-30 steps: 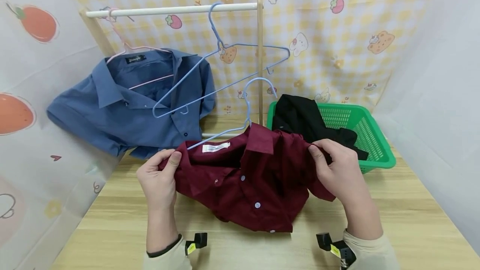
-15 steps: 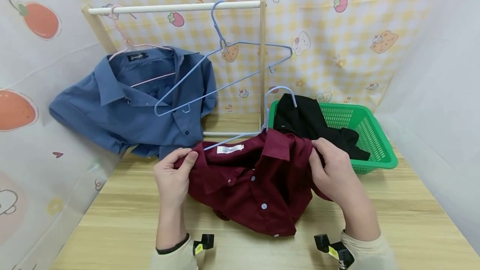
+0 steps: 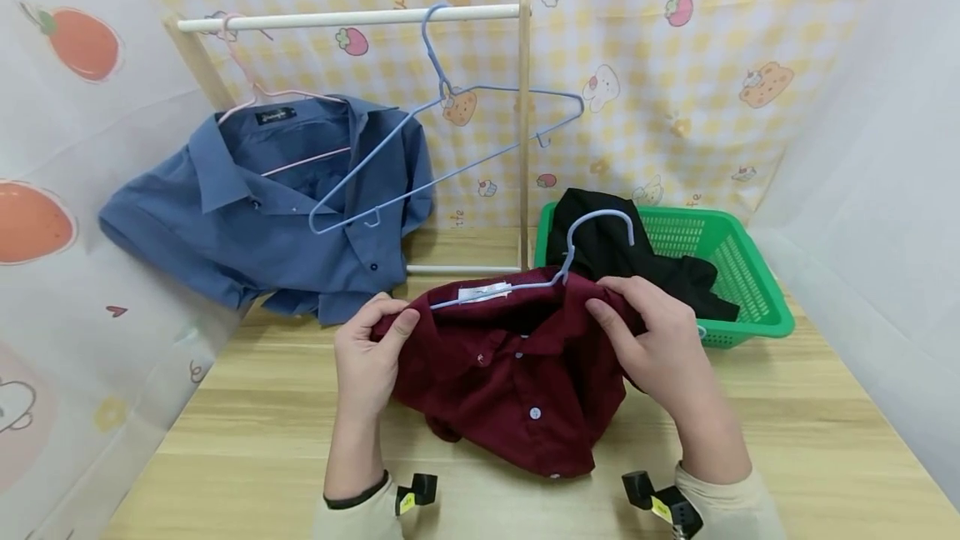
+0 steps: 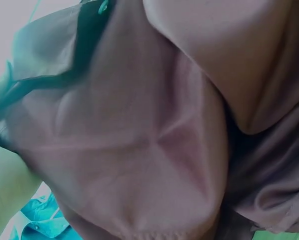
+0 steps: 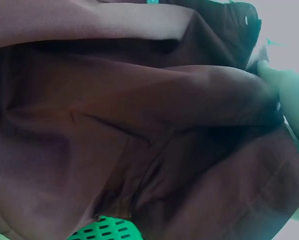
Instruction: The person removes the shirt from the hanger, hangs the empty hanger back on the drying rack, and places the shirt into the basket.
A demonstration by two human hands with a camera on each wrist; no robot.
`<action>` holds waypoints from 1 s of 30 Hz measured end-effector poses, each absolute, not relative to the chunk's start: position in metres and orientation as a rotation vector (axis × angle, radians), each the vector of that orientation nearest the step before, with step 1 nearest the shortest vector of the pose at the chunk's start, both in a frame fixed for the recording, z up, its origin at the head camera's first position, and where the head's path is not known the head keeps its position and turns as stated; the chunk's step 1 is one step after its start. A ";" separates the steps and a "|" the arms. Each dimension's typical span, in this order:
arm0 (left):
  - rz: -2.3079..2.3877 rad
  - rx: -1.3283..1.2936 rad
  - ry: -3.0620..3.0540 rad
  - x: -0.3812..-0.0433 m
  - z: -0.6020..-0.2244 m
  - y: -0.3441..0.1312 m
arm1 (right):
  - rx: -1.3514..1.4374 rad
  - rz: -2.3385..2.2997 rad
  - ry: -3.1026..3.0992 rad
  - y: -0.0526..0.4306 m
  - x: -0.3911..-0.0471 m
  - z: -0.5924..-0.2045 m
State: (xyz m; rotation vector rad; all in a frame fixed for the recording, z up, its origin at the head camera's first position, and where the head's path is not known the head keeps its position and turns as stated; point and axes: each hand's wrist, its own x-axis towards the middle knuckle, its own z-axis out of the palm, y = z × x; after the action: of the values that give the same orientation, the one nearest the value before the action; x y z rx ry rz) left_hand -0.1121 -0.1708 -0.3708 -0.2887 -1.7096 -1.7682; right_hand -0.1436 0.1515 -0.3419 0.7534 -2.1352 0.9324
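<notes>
A: Where does the maroon shirt (image 3: pixel 517 390) lie relative to the fingers?

B: Between the two hands, collar uppermost, above the table (image 3: pixel 795 440); contact of its lower edge with the surface cannot be told. The left hand (image 3: pixel 367 361) pinches one shoulder, thumb in front, other fingers curled behind the cloth.

A: And the opposite side?

B: The right hand (image 3: pixel 652 344) pinches the other shoulder close to the collar, its thumb likewise in front; neither grip shows a gap beyond the fabric.

A: What occupies the neck opening?

B: A light-blue hanger (image 3: pixel 567 253), its bar crossing a white label (image 3: pixel 474 294) and its hook rising beside the right hand. Whether the fingers also grip it through the cloth cannot be told.

A: And behind the right hand?

B: A green basket (image 3: pixel 759 328) holding a black garment (image 3: pixel 663 273).
</notes>
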 end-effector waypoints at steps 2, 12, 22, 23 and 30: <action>-1.756 -0.321 -1.696 -0.114 -0.372 -0.172 | 0.769 0.923 -2.084 0.153 -0.144 -0.343; -1.637 -0.160 -1.634 -0.116 -0.373 -0.189 | 0.687 0.991 -2.106 0.169 -0.143 -0.338; -1.079 0.114 -2.083 -0.101 -0.352 -0.180 | 0.620 0.981 -2.104 0.169 -0.142 -0.335; -1.058 0.147 -2.173 -0.098 -0.348 -0.177 | 0.619 0.977 -2.093 0.168 -0.142 -0.334; -1.092 0.316 -2.575 -0.085 -0.333 -0.162 | 0.619 0.937 -2.037 0.161 -0.142 -0.336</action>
State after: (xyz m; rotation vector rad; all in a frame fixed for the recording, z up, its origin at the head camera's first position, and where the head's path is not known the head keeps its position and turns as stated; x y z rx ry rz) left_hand -0.0850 -0.1625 -0.3328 0.3161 -2.5749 -1.0924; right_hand -0.1422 0.1609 -0.3361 0.6189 -2.0371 0.9374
